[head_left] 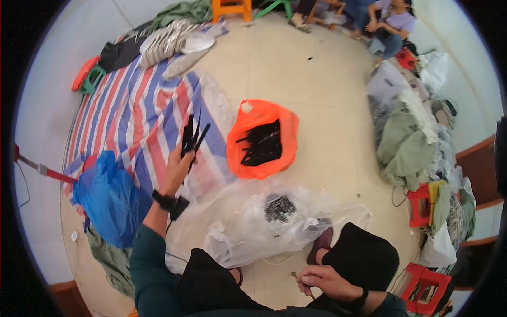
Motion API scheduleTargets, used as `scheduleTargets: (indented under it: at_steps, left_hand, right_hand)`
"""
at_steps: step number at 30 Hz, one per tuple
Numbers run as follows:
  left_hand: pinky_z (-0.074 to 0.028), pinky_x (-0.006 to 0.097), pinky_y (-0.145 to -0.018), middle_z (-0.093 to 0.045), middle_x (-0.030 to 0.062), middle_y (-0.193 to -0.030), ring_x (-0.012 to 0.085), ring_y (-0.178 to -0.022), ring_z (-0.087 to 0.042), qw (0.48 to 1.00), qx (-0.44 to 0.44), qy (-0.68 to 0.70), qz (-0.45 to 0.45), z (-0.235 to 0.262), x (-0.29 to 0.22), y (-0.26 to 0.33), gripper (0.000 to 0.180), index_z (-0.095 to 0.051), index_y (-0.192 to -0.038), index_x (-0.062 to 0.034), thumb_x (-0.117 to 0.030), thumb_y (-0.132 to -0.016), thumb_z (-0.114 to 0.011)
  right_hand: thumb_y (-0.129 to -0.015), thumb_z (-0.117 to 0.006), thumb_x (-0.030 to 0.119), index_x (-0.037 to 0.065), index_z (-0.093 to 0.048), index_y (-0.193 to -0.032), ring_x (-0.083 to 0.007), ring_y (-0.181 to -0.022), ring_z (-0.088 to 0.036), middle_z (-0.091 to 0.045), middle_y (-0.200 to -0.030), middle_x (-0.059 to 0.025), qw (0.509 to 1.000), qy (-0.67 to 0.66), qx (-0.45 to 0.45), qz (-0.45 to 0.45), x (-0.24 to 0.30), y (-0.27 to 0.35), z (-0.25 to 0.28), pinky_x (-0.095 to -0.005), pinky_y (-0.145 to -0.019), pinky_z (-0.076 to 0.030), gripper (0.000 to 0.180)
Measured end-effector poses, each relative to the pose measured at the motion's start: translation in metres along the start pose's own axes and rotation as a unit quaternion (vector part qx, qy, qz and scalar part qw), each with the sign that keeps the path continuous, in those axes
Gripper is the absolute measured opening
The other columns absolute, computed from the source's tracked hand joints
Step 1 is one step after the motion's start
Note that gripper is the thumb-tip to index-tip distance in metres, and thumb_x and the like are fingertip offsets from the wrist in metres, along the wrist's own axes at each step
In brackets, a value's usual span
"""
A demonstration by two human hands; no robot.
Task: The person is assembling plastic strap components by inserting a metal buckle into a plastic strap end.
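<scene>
My left hand [181, 156] reaches forward on the left, closed around a few thin black strips [191, 132] that point up and fan apart. To its right stands an orange plastic bag [235, 153], its mouth wide and more black strips [264, 141] piled inside. My right hand [326, 281] is low, by my knee, with its fingers curled together. A small brass-coloured bit [294, 274] shows beside those fingers; what they grip is too small to name. Between my feet and the orange bag lies a clear plastic bag [227, 240] with many small dark pieces [280, 208] in it.
Left lies a striped tarp [119, 124] with a blue plastic bag [111, 206] on its near part. Stacked pale bundles [169, 42] sit at the far left. Green cloth [406, 142] and red stools [420, 206] line the right side. People [393, 24] sit at the far right.
</scene>
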State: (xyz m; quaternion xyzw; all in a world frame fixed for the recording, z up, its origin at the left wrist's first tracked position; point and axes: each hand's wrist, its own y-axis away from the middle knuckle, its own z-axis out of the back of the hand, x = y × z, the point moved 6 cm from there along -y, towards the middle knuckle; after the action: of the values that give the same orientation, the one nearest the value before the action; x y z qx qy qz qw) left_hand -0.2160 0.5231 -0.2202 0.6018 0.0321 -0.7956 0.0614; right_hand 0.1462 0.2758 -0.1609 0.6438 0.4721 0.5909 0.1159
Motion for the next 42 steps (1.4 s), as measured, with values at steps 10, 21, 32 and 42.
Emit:
scheduleTargets:
  at_steps: [10,21,32,42]
  left_hand:
    - [-0.03,0.018,-0.039,-0.055,0.0012,-0.064,0.0038,-0.045,-0.043,0.959,0.24,0.139,0.054,-0.052,-0.18,0.117,0.011,-0.054,-0.087,-0.0051,-0.015,-0.082,-0.053]
    - [-0.034,0.017,-0.04,-0.059,0.0065,-0.067,0.0062,-0.046,-0.047,0.916,0.301,0.26,0.045,-0.106,-0.296,0.198,0.014,-0.054,-0.093,-0.0032,-0.011,-0.082,-0.056]
    - [-0.034,0.017,-0.038,-0.058,0.0082,-0.069,0.0069,-0.044,-0.047,0.89,0.355,0.248,0.145,-0.17,-0.281,0.24,0.014,-0.052,-0.093,-0.0023,-0.012,-0.083,-0.056]
    - [-0.032,0.017,-0.035,-0.056,0.0081,-0.076,0.0084,-0.047,-0.047,0.884,0.315,0.277,0.209,-0.179,-0.246,0.259,0.026,-0.049,-0.103,-0.0001,-0.01,-0.079,-0.054]
  right_hand:
    - [-0.092,-0.047,0.025,0.004,-0.054,-0.082,-0.0107,-0.059,-0.05,-0.053,-0.071,-0.0029,0.98,-0.173,0.045,0.089,0.009,-0.004,-0.013,-0.023,-0.053,-0.04,0.025]
    - [-0.091,-0.049,0.028,0.006,-0.051,-0.083,-0.0066,-0.046,-0.034,-0.037,-0.053,0.003,0.93,-0.157,-0.012,0.332,0.143,0.049,0.018,-0.0215,-0.041,-0.026,0.023]
    - [-0.092,-0.046,0.031,0.003,-0.054,-0.096,-0.0033,-0.044,-0.029,-0.037,-0.053,0.0053,0.856,-0.175,0.072,0.481,0.171,0.086,0.046,-0.0188,-0.04,-0.024,0.03]
    - [-0.09,-0.05,0.022,0.003,-0.055,-0.087,-0.0032,-0.043,-0.029,-0.036,-0.054,0.0062,0.838,-0.232,0.0,0.493,0.152,0.093,0.081,-0.0177,-0.04,-0.024,0.02]
